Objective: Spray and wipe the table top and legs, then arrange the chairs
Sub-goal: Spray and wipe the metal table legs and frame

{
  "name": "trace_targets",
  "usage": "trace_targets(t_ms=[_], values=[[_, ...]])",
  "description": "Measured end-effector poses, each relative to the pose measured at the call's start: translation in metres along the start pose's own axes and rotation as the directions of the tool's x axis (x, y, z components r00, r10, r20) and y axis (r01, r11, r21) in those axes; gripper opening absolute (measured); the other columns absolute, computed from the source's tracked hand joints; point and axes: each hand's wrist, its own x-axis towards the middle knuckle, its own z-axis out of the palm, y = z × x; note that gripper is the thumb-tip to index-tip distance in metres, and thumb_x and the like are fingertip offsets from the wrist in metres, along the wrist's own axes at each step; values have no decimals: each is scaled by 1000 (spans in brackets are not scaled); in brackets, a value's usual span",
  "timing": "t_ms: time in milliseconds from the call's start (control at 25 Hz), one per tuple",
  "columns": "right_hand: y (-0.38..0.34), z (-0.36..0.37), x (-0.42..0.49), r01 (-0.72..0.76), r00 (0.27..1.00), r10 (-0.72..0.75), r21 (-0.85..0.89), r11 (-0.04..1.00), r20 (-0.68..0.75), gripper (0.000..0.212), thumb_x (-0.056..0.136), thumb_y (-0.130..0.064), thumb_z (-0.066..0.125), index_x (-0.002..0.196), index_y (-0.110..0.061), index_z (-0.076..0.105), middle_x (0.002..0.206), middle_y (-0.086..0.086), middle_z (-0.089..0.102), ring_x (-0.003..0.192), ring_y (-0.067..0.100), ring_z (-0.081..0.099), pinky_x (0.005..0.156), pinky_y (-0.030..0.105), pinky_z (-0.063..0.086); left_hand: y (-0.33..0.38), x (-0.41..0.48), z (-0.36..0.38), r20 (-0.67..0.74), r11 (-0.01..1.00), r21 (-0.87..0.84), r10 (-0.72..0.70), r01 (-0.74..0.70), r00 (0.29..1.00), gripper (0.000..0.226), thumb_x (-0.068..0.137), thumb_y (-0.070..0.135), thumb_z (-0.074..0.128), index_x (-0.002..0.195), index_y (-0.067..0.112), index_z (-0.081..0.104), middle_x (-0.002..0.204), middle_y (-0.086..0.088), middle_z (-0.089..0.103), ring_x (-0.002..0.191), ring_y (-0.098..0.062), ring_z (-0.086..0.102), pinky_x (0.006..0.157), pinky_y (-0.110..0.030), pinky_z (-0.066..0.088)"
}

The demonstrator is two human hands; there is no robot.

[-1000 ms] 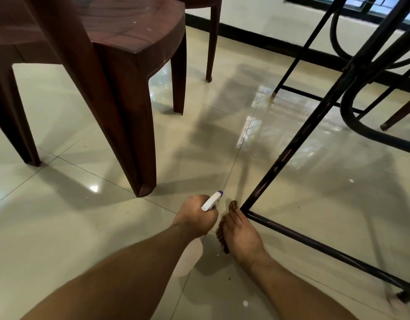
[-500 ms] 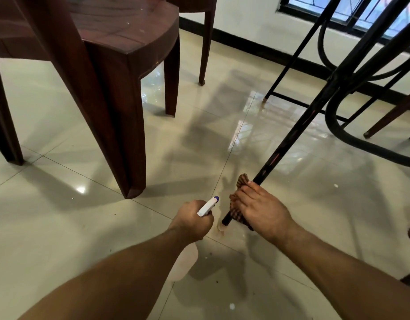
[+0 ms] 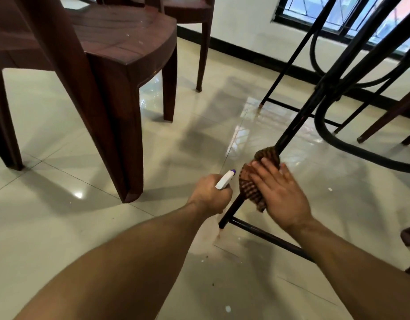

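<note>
Your right grip point(image 3: 280, 192) presses a checked brown cloth point(image 3: 252, 188) around the slanted black worktop leg point(image 3: 289, 132), just above its foot on the tiled floor point(image 3: 61, 227). Your left grip point(image 3: 209, 195) is fisted on a white spray bottle point(image 3: 225, 180), nozzle beside the cloth. A dark red chair point(image 3: 111, 65) stands to the left.

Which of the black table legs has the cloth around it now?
The nearest table leg: the right hand presses the checked cloth around it. The far leg is bare.
</note>
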Motion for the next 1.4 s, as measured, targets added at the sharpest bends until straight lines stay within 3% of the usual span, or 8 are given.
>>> trace_targets(t_ms=[160,360,560,800,920,1040,1280,1400], values=[[-12,9,-9,261,964,-258,-45,964,57,81,63,-23,88,138,-22,59,152,5,48,146,26,37,121,55,1,35,14,-6,-20,998,-20,62,-62,998,15,86,6,55,75,9,64,61,-7,56,45,-25,56,43,-35,53],[36,-32,14,-262,952,257,-5,965,-168,87,70,-21,84,149,-17,46,162,6,31,152,25,15,124,51,-3,68,25,-11,-102,989,-122,69,-81,992,25,93,6,58,73,18,54,73,-9,58,45,-22,54,39,-23,45],[10,-11,2,111,991,-111,9,994,73,84,64,-27,86,142,-28,53,155,0,44,150,22,27,121,53,1,82,31,-5,-163,981,-124,130,-151,978,9,87,5,60,82,0,65,81,-27,69,45,-25,55,41,-37,52],[63,-71,49,-454,812,491,188,871,-317,70,72,-16,84,135,-16,53,154,5,37,143,28,26,121,49,18,93,26,-6,-155,960,-93,247,-263,956,8,89,7,63,84,4,68,66,-5,60,41,-17,57,45,-34,57],[50,-78,67,-581,723,629,240,778,-285,72,77,-16,82,140,-18,47,156,3,30,136,31,30,110,50,37,99,26,-4,-148,953,-73,280,-293,948,8,91,7,63,86,6,68,69,-6,62,47,-21,59,47,-36,59],[41,-83,73,-617,693,681,294,730,-236,68,82,-19,81,139,-22,45,153,4,32,131,32,37,105,50,47,106,22,-1,-167,953,-132,249,-272,954,9,90,5,62,82,4,66,69,-10,61,44,-21,56,42,-30,52],[73,-142,97,-667,496,655,232,708,-570,66,82,-14,72,143,-17,46,146,6,44,123,33,44,101,43,41,114,19,0,-156,936,-188,270,-297,950,11,88,7,60,85,0,67,85,-24,71,55,-40,63,45,-43,58],[56,-119,99,-688,580,660,147,711,-477,67,86,-8,70,147,-10,43,150,8,40,130,32,32,108,49,40,113,13,-8,-142,937,-197,263,-287,954,10,91,5,60,89,1,68,90,-24,72,57,-35,63,42,-31,53]])
